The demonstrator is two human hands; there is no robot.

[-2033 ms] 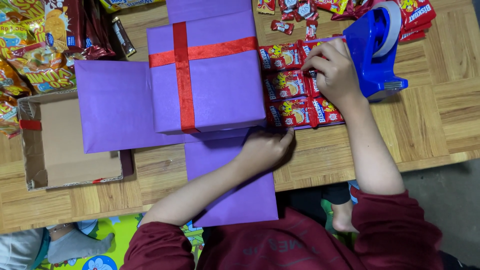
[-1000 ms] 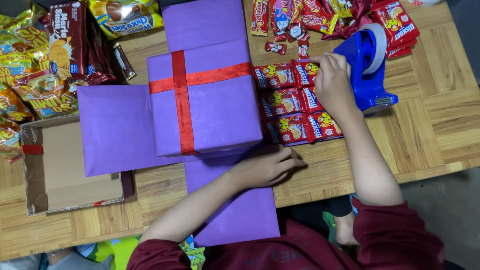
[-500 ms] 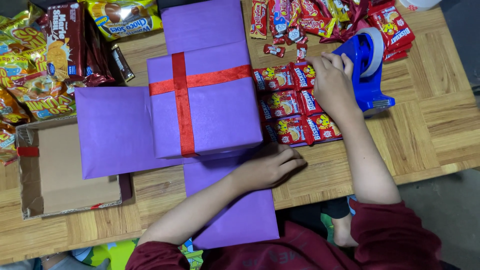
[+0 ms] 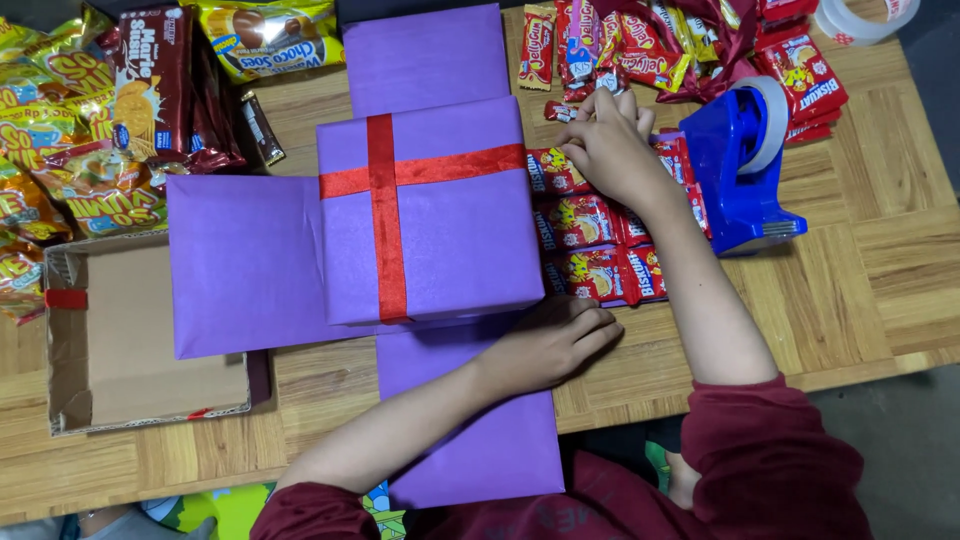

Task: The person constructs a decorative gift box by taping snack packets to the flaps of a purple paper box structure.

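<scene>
The left hand (image 4: 555, 345) lies flat and released, palm down, on the purple paper flap (image 4: 470, 420) at the near edge of the purple box (image 4: 430, 220), its fingers reaching onto the bare counter (image 4: 860, 290). The right hand (image 4: 610, 150) rests with curled fingers on the red snack packets (image 4: 590, 235) at 3 o'clock from the box; whether it grips anything there I cannot tell. Just beside that hand, at its 3 o'clock, stands a blue tape dispenser (image 4: 745, 170) with a roll of clear tape in it.

The box sits near the middle of the counter, wrapped in purple paper and crossed by a red ribbon (image 4: 385, 215). Purple flaps spread out flat from it at 12, 9 and 6 o'clock; the 6 o'clock flap hangs over the counter's edge toward the person. At 8 o'clock from the box lies an open cardboard tray (image 4: 130, 330), touching the 9 o'clock flap. Bags of snacks (image 4: 90, 130) are heaped at 10 o'clock, more red packets at 1 o'clock, and a loose roll of tape (image 4: 865, 20) lies in the far right corner.
</scene>
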